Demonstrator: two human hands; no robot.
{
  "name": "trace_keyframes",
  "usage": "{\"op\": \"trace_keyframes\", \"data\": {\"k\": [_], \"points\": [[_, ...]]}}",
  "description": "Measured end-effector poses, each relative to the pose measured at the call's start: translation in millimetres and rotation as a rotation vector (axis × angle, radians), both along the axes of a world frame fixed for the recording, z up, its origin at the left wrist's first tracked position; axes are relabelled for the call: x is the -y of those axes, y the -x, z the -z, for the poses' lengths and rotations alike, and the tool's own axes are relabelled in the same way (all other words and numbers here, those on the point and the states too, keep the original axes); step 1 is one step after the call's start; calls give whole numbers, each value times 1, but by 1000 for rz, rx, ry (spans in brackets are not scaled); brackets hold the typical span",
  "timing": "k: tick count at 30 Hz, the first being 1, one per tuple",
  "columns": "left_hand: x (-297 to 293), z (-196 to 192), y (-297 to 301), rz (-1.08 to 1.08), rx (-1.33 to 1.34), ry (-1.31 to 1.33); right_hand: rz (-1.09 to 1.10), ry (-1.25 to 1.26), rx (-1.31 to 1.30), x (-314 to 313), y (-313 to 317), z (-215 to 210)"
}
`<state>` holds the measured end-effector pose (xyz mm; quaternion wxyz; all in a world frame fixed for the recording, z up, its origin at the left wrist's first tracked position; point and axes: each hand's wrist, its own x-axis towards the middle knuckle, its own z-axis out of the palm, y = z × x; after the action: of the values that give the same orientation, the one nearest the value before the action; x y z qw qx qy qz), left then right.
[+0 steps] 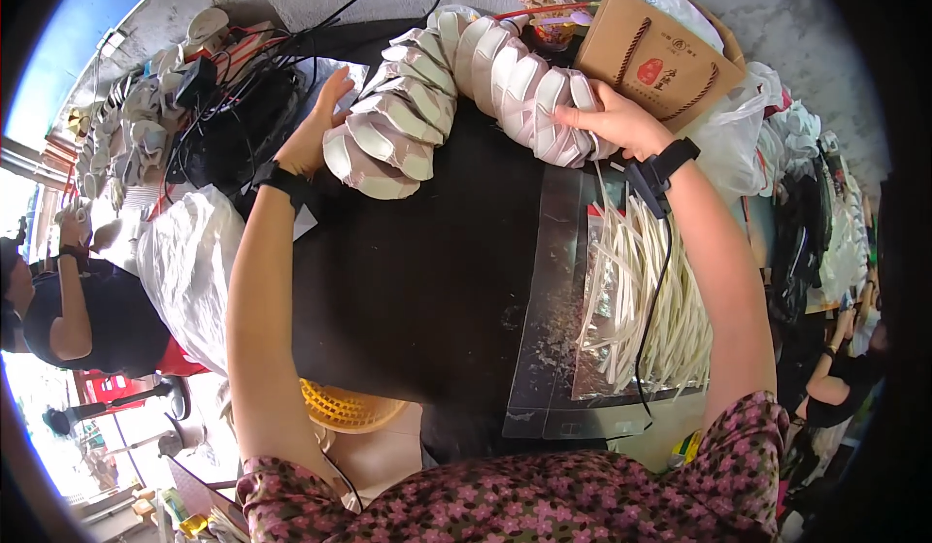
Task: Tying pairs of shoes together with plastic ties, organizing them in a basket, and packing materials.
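A long, curved row of nested white and pale pink shoe uppers arches across the far part of the black work surface. My left hand is beside the row's left end, fingers apart; whether it touches the uppers is not clear. At the other end, my right hand grips the last uppers, thumb on their near side and the other fingers partly hidden. A bundle of thin white strips lies on clear plastic below my right forearm.
A brown paper bag stands at the far right, beside a patterned cup. Black cables tangle at far left, above a white plastic bag. A yellow basket sits below the near edge. Other people work on both sides.
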<state>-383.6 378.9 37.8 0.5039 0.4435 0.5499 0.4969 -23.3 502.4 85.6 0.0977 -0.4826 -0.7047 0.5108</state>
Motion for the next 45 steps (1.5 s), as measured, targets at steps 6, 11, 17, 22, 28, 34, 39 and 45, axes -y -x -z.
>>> {"op": "trace_keyframes", "data": {"k": [6,11,17,22,28,34,39,45], "points": [[-13,3,20,184,277,-57,50,30,-181,5,7,3],[-37,-15,26,458,216,21,11,-177,-8,4,4,4],[-26,-19,40,422,-103,45,-250,-1282,96,53,55,-46],[5,17,46,151,-102,87,-236,-1300,49,15,166,1],[50,-9,-19,-311,945,68,-325,-933,606,-12,198,-15],[60,-16,-57,-207,954,-162,-429,-1256,279,-15,210,12],[110,-28,-83,-477,904,33,-620,-1415,145,16,199,19],[225,-42,-149,-751,915,-78,-788,-1030,-264,113,171,18]]}}
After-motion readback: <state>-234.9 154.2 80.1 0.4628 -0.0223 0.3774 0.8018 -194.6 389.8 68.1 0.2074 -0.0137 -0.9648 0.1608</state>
